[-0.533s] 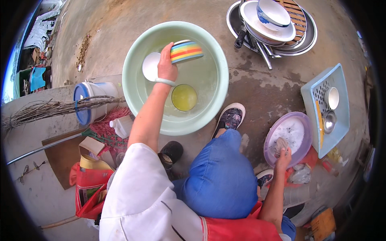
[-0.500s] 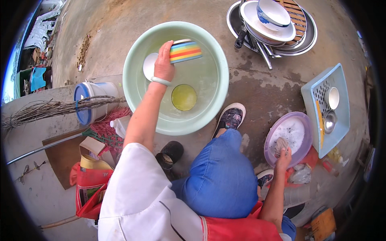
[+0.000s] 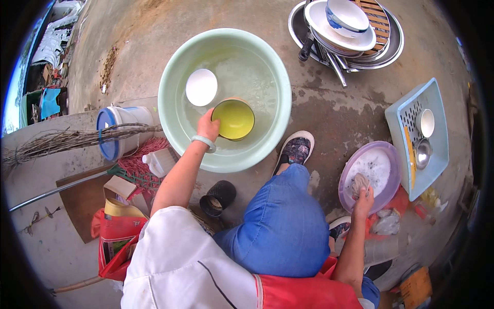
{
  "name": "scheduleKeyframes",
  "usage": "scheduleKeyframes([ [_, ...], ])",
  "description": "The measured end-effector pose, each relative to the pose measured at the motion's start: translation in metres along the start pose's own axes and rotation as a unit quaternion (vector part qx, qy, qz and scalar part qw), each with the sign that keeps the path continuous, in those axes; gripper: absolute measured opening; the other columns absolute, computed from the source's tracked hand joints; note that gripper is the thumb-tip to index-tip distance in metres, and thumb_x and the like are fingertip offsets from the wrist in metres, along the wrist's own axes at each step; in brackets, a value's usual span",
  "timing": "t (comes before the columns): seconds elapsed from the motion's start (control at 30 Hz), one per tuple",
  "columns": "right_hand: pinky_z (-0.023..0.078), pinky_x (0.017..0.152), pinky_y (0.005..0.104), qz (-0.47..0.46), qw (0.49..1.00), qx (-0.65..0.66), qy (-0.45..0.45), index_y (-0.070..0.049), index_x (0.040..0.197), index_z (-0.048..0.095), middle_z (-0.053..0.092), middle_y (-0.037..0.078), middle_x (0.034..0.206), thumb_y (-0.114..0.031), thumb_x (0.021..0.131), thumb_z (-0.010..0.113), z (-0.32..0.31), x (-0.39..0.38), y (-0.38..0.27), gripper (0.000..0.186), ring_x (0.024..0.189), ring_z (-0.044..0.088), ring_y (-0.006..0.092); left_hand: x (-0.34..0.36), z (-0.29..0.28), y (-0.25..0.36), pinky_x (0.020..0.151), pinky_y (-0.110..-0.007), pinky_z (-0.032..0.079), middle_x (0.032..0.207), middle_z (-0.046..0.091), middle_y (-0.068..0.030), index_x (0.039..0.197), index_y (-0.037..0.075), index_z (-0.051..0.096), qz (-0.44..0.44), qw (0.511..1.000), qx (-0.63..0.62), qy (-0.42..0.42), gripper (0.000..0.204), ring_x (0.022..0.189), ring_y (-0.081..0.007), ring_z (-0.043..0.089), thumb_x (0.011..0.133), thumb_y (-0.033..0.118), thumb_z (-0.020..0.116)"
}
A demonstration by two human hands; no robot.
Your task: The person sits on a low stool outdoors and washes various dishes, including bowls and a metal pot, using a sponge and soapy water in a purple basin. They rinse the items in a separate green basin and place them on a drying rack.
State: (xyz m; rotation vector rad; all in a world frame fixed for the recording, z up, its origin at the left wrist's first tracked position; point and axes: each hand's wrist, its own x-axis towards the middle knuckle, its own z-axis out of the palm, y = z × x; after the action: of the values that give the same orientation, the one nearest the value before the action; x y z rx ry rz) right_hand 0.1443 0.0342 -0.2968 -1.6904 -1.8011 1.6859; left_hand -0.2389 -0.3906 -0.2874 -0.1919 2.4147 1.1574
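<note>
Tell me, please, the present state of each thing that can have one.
Left hand: gripping the yellow bowl by its rim.
Yellow bowl: held, open side facing the camera.
Right hand: closed on cloth.
Cloth: crumpled.
Green tub: holding water.
White bowl: inside the tub, not held.
Purple basin: holding suds.
Blue basket: holding two bowls.
White bucket: blue lid on.
Blue-and-white bowl: stacked atop a white dish.

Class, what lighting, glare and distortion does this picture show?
Head view: black corners; head view: blue crate looks skewed toward the right; head view: white bowl in the green basin looks nearly washed out; head view: light is soft, no hard shadows.
</note>
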Motion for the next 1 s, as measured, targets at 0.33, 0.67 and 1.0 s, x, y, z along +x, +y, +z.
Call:
scheduleKeyframes([
  [0.33, 0.052, 0.057, 0.0276, 0.015, 1.000, 0.006, 0.014, -0.004, 0.123, 0.054, 0.064, 0.007, 0.098, -0.020, 0.094, 0.055, 0.005, -0.004, -0.007, 0.034, 0.078, 0.061, 0.0136, 0.004, 0.011, -0.021, 0.086, -0.042, 0.050, 0.104, 0.065, -0.0223, 0.113, 0.002, 0.056, -0.017, 0.969, 0.242, 0.054, 0.034, 0.097, -0.0377, 0.063, 0.083, 0.016, 0.063],
  [0.67, 0.052, 0.057, 0.0283, 0.009, 1.000, 0.013, 0.011, -0.003, 0.124, 0.053, 0.063, 0.007, 0.101, -0.021, 0.094, 0.055, 0.004, -0.001, -0.004, 0.035, 0.080, 0.061, 0.0146, 0.010, 0.014, -0.060, 0.092, -0.039, 0.047, 0.113, 0.063, -0.0224, 0.123, 0.001, 0.052, -0.137, 0.973, 0.184, -0.001, 0.054, 0.105, -0.0356, 0.060, 0.080, 0.030, 0.066],
  [1.0, 0.053, 0.057, 0.0287, 0.029, 0.999, -0.022, 0.031, -0.002, 0.127, 0.052, 0.062, 0.009, 0.105, -0.021, 0.093, 0.055, -0.001, 0.002, 0.010, 0.038, 0.083, 0.062, 0.0159, 0.057, -0.013, -0.023, 0.094, -0.039, 0.045, 0.121, 0.057, -0.0158, 0.130, 0.000, 0.047, -0.191, 0.958, -0.190, 0.102, 0.059, 0.114, -0.0269, 0.054, 0.089, 0.040, 0.059],
])
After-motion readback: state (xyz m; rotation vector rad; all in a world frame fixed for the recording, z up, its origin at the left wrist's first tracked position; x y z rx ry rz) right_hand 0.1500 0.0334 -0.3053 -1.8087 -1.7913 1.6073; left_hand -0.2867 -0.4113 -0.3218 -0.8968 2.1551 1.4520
